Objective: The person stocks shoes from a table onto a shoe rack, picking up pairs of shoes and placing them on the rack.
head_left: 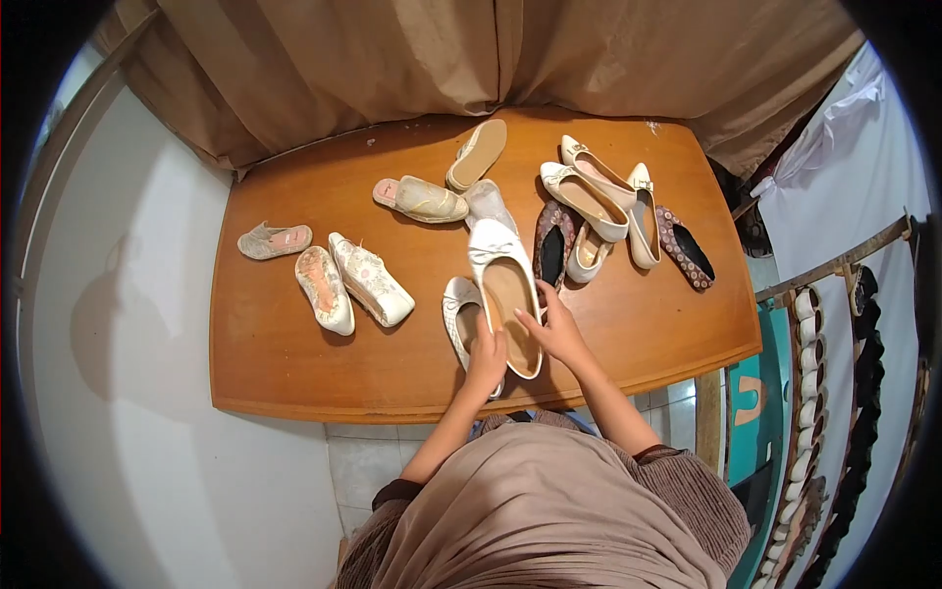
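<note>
A white ballet flat with a bow (pixel 494 245) is held up above the front part of the table, toe pointing away from me. My left hand (pixel 485 355) grips its left side near the heel. On the other side, my right hand (pixel 556 326) holds the edge, with the thumb reaching into the opening. Below and to the left, a second white flat (pixel 454 316) lies on the table, partly hidden by the held shoe and my left hand. Just beyond the held toe sits a pale grey shoe (pixel 487 204), also partly covered.
The wooden table (pixel 265 365) carries several other shoes: worn white shoes (pixel 371 280), a beige mule (pixel 422 199), cream pumps (pixel 586 201) and patterned flats (pixel 686 247). A brown curtain (pixel 392 59) hangs behind. Racks of shoes (pixel 807 383) stand at right, a white wall at left.
</note>
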Action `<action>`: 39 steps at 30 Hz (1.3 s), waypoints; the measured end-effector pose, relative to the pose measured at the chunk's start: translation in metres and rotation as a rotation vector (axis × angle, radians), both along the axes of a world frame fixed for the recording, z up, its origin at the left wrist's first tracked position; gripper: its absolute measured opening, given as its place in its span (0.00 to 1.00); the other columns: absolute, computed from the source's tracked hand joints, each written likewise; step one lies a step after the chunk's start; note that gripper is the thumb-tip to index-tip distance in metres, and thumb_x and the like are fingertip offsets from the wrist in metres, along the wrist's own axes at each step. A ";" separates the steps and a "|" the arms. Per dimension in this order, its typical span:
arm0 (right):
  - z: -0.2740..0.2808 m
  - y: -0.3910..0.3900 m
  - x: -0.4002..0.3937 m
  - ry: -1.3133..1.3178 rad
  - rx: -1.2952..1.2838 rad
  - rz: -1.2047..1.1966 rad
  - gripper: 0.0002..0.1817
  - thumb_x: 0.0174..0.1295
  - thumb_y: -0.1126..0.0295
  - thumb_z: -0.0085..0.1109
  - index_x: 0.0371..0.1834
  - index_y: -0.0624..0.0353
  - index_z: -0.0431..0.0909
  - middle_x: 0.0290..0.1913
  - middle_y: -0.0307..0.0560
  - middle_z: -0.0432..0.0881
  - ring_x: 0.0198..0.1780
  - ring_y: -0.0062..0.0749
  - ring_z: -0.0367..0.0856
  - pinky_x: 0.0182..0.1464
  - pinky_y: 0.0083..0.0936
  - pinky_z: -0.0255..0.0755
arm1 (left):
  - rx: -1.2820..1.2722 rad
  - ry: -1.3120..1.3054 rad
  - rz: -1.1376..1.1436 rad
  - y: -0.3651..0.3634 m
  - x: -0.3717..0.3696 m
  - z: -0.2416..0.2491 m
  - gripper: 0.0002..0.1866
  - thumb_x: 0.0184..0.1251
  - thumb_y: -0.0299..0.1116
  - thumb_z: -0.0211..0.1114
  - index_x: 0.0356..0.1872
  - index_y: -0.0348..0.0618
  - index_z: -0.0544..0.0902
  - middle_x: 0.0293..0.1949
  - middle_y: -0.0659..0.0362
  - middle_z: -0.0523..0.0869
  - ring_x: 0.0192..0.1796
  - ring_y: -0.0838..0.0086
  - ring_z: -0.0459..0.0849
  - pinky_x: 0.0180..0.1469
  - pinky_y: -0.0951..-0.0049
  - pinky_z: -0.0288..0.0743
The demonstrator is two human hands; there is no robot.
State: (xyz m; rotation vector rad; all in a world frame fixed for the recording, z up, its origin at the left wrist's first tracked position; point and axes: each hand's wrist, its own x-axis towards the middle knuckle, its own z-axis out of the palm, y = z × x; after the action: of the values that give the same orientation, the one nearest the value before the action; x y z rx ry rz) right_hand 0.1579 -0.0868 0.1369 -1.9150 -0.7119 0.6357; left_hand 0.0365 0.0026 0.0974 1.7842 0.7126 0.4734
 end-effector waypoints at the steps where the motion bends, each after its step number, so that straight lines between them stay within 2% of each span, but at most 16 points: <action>1: -0.009 -0.001 0.005 -0.124 -0.027 0.025 0.28 0.60 0.63 0.56 0.60 0.61 0.60 0.42 0.57 0.78 0.41 0.43 0.80 0.42 0.33 0.73 | -0.012 0.037 -0.009 -0.006 0.003 0.005 0.22 0.67 0.28 0.45 0.61 0.34 0.57 0.46 0.34 0.76 0.49 0.44 0.77 0.48 0.54 0.70; 4: -0.011 -0.013 0.017 -0.158 -0.120 0.038 0.23 0.63 0.65 0.50 0.61 0.58 0.63 0.38 0.63 0.81 0.41 0.49 0.82 0.43 0.34 0.73 | -0.148 -0.005 -0.072 0.002 0.001 -0.009 0.21 0.67 0.28 0.48 0.60 0.32 0.61 0.49 0.40 0.77 0.51 0.54 0.78 0.51 0.62 0.70; 6: -0.016 -0.028 0.028 0.012 -0.011 0.060 0.17 0.65 0.67 0.48 0.55 0.62 0.70 0.37 0.52 0.81 0.40 0.32 0.79 0.44 0.29 0.71 | -0.270 -0.090 -0.125 0.006 -0.002 -0.014 0.21 0.67 0.28 0.50 0.59 0.31 0.63 0.50 0.44 0.78 0.52 0.59 0.78 0.53 0.65 0.70; 8: -0.028 -0.036 0.038 0.032 0.031 0.081 0.16 0.66 0.69 0.47 0.54 0.62 0.72 0.38 0.51 0.81 0.41 0.29 0.78 0.45 0.27 0.70 | -0.755 -0.146 -0.164 0.002 -0.005 -0.001 0.20 0.66 0.26 0.52 0.58 0.29 0.65 0.52 0.48 0.77 0.55 0.68 0.75 0.56 0.71 0.67; 12: -0.015 -0.044 0.036 -0.033 -0.135 0.185 0.16 0.63 0.69 0.51 0.53 0.61 0.72 0.37 0.56 0.82 0.39 0.40 0.81 0.43 0.30 0.72 | -0.295 0.067 -0.168 -0.012 0.002 -0.046 0.26 0.65 0.35 0.56 0.59 0.30 0.64 0.53 0.45 0.76 0.57 0.58 0.74 0.59 0.67 0.65; 17: -0.015 -0.045 0.033 -0.171 0.015 0.206 0.15 0.57 0.64 0.55 0.44 0.60 0.72 0.31 0.63 0.80 0.35 0.55 0.80 0.37 0.39 0.72 | -0.037 0.162 0.208 -0.029 0.026 -0.010 0.29 0.69 0.52 0.48 0.25 0.28 0.73 0.23 0.33 0.76 0.33 0.40 0.77 0.36 0.53 0.68; 20: -0.007 -0.041 0.036 -0.302 -0.031 0.189 0.13 0.59 0.64 0.54 0.42 0.61 0.73 0.28 0.64 0.79 0.34 0.56 0.79 0.36 0.41 0.72 | 0.081 0.128 0.254 -0.039 0.026 -0.001 0.29 0.70 0.50 0.47 0.23 0.28 0.73 0.21 0.36 0.75 0.29 0.44 0.77 0.33 0.54 0.68; 22: -0.012 -0.037 0.042 -0.305 -0.003 0.177 0.12 0.60 0.64 0.52 0.39 0.62 0.75 0.26 0.65 0.78 0.34 0.57 0.79 0.36 0.40 0.71 | -0.016 0.122 0.231 -0.035 0.026 -0.012 0.28 0.71 0.49 0.47 0.27 0.27 0.75 0.23 0.39 0.78 0.30 0.51 0.79 0.36 0.59 0.70; 24: -0.026 -0.030 0.052 -0.113 -0.011 0.220 0.12 0.61 0.64 0.52 0.35 0.63 0.77 0.27 0.66 0.77 0.35 0.57 0.79 0.37 0.41 0.71 | -0.626 -0.227 0.276 -0.038 0.027 -0.023 0.26 0.71 0.48 0.48 0.34 0.28 0.77 0.29 0.43 0.81 0.34 0.57 0.80 0.40 0.65 0.72; 26: -0.033 -0.027 0.053 -0.037 -0.028 0.224 0.13 0.60 0.63 0.53 0.34 0.63 0.80 0.27 0.65 0.78 0.37 0.57 0.79 0.40 0.39 0.72 | -0.687 -0.191 0.241 -0.032 0.021 -0.037 0.25 0.70 0.48 0.49 0.41 0.28 0.77 0.34 0.46 0.83 0.39 0.59 0.81 0.44 0.68 0.72; 28: -0.038 -0.026 0.052 -0.206 -0.124 0.313 0.19 0.61 0.60 0.54 0.51 0.60 0.75 0.36 0.61 0.81 0.40 0.50 0.81 0.45 0.32 0.73 | -0.387 0.082 0.208 -0.028 0.022 -0.046 0.25 0.70 0.47 0.48 0.41 0.29 0.76 0.34 0.41 0.82 0.41 0.52 0.81 0.45 0.63 0.72; 29: -0.042 -0.024 0.047 -0.176 0.054 0.263 0.26 0.60 0.61 0.54 0.61 0.59 0.67 0.53 0.60 0.75 0.54 0.50 0.74 0.58 0.33 0.66 | -0.386 0.080 0.214 -0.028 0.022 -0.051 0.25 0.70 0.47 0.48 0.41 0.29 0.76 0.34 0.41 0.82 0.41 0.52 0.81 0.45 0.63 0.72; 31: -0.024 -0.017 0.043 -0.432 0.147 0.223 0.29 0.59 0.60 0.54 0.64 0.58 0.63 0.59 0.60 0.69 0.59 0.51 0.69 0.61 0.37 0.61 | -0.036 0.406 0.240 -0.035 0.030 -0.023 0.22 0.70 0.44 0.48 0.40 0.31 0.77 0.35 0.37 0.81 0.43 0.45 0.79 0.44 0.56 0.71; 33: -0.005 -0.013 0.042 -0.683 0.236 0.179 0.33 0.58 0.60 0.54 0.66 0.57 0.58 0.64 0.61 0.63 0.64 0.52 0.63 0.65 0.41 0.56 | 0.025 0.362 0.258 -0.043 0.035 -0.013 0.20 0.69 0.42 0.48 0.40 0.32 0.77 0.35 0.36 0.80 0.42 0.43 0.78 0.43 0.53 0.70; 35: 0.006 -0.010 0.042 -1.021 0.172 0.478 0.34 0.59 0.56 0.52 0.67 0.56 0.56 0.68 0.58 0.57 0.70 0.49 0.52 0.69 0.44 0.47 | 0.138 0.301 0.302 -0.053 0.038 -0.010 0.18 0.70 0.38 0.45 0.39 0.33 0.77 0.33 0.35 0.79 0.39 0.40 0.77 0.43 0.50 0.69; 39: -0.002 0.013 0.056 -0.792 0.176 0.341 0.33 0.62 0.56 0.46 0.67 0.64 0.54 0.66 0.58 0.60 0.69 0.51 0.54 0.68 0.44 0.48 | 0.139 0.242 0.314 -0.053 0.039 -0.001 0.20 0.69 0.43 0.48 0.38 0.33 0.78 0.29 0.36 0.79 0.38 0.42 0.78 0.39 0.50 0.69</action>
State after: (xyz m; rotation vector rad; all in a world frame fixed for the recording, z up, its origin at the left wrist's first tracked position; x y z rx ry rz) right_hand 0.2139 -0.0739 0.1354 -1.8709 -1.5570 -0.0280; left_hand 0.0759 -0.0499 0.0960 1.8868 1.1638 0.5309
